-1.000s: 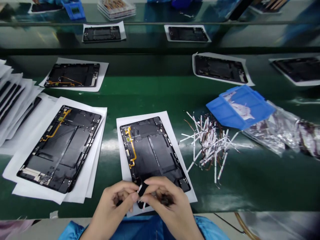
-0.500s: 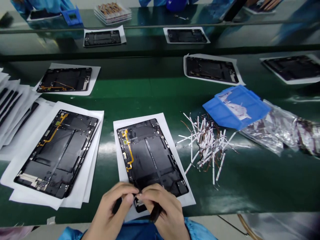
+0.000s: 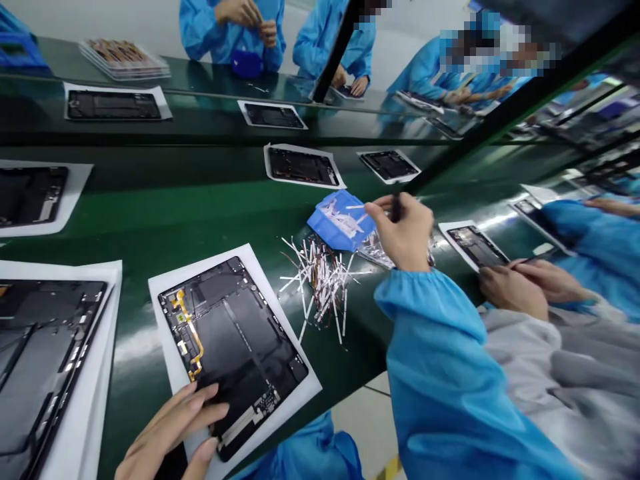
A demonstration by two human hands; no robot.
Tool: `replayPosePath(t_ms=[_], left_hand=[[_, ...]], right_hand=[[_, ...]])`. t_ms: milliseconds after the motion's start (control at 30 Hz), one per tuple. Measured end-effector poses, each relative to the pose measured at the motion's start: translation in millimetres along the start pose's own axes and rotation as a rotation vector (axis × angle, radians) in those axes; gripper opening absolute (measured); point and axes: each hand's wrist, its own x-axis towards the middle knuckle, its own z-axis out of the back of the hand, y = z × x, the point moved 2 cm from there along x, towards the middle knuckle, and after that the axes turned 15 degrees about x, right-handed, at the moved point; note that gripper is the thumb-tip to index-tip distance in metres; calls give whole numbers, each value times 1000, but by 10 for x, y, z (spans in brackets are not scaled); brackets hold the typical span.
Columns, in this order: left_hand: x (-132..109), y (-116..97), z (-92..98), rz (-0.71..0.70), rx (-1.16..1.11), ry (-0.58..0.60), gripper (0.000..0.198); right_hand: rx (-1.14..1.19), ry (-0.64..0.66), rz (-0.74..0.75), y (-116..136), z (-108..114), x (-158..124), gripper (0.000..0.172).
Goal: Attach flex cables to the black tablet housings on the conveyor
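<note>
An opened black tablet housing [image 3: 235, 340], with an orange flex cable [image 3: 193, 337] along its left side, lies on a white sheet [image 3: 300, 393]. My left hand [image 3: 175, 427] rests with fingers apart at the housing's lower left edge, fingertips touching it. Over the blue bin [image 3: 333, 233], my right hand [image 3: 407, 233] is closed in a pinch. A short white strip [image 3: 356, 207] shows at its fingertips, and a dark object [image 3: 397, 208], its kind unclear, is tucked among the fingers.
A tangled pile of white and brown strips [image 3: 323, 277] lies by the bin, beside a clear plastic bag [image 3: 375, 250]. Another housing [image 3: 45, 353] lies left. More housings [image 3: 303, 167] stand behind. A co-worker's hands [image 3: 520, 287] work at right; a dark post [image 3: 450, 160] slants across.
My hands were together over the housing's lower end. The right has moved away to the bin; the left has opened onto the housing's edge. The view has swung right.
</note>
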Motion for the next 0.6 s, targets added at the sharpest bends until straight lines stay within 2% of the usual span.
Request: replayPosePath(t_ms=[67, 133, 200, 300, 333, 400, 433, 467, 533, 600], left_hand=[[-57, 53, -2, 28, -27, 3, 60], [-113, 99, 4, 55, -67, 27, 61], [-147, 120, 31, 93, -133, 54, 59], [-114, 83, 109, 158, -242, 143, 65], [-79, 58, 138, 164, -269, 179, 68], [9, 16, 188, 156, -293, 234, 72], [50, 5, 206, 155, -288, 254, 72], [82, 1, 221, 156, -275, 263, 73], [114, 8, 245, 171, -242, 291, 76], [108, 23, 266, 202, -221, 367, 80]], right_hand=[[-36, 31, -49, -250, -141, 225, 2], [-55, 43, -72, -324, -189, 290, 9], [-60, 46, -62, -202, -161, 172, 13], [35, 162, 73, 300, -127, -372, 16], [124, 302, 128, 515, -145, -630, 16], [368, 723, 234, 949, -213, -1188, 16], [466, 923, 266, 1139, -247, -1445, 21], [517, 1056, 249, 1291, -284, -1656, 27], [625, 1171, 237, 1498, -369, -1917, 25], [707, 1167, 208, 1574, -464, -1992, 27]])
